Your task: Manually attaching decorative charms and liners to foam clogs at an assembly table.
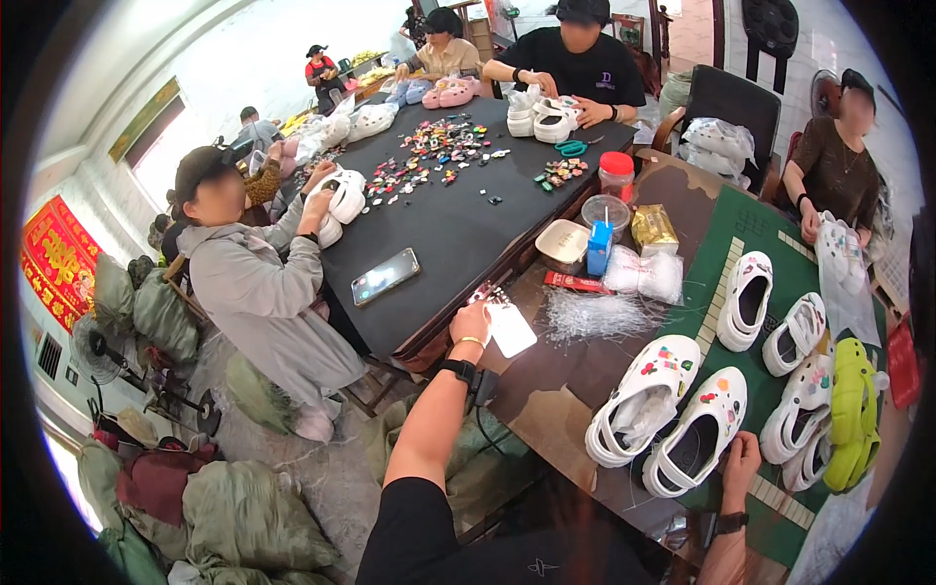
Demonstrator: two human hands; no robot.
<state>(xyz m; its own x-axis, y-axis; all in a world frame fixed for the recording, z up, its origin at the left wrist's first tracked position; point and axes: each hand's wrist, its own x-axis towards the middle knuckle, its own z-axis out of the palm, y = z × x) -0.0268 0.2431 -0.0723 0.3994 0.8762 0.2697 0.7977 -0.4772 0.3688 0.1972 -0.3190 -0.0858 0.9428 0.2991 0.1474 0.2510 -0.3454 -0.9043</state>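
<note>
Just beside the right fingers [745,444] lies a clog [711,413].

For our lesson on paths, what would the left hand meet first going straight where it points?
Past the small pieces beside it, the left hand likely meets the black table's near edge; depth is unclear.

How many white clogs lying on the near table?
6: two white clogs beside the right hand, two farther back, two beside the green clogs. Others may be hidden.
</note>
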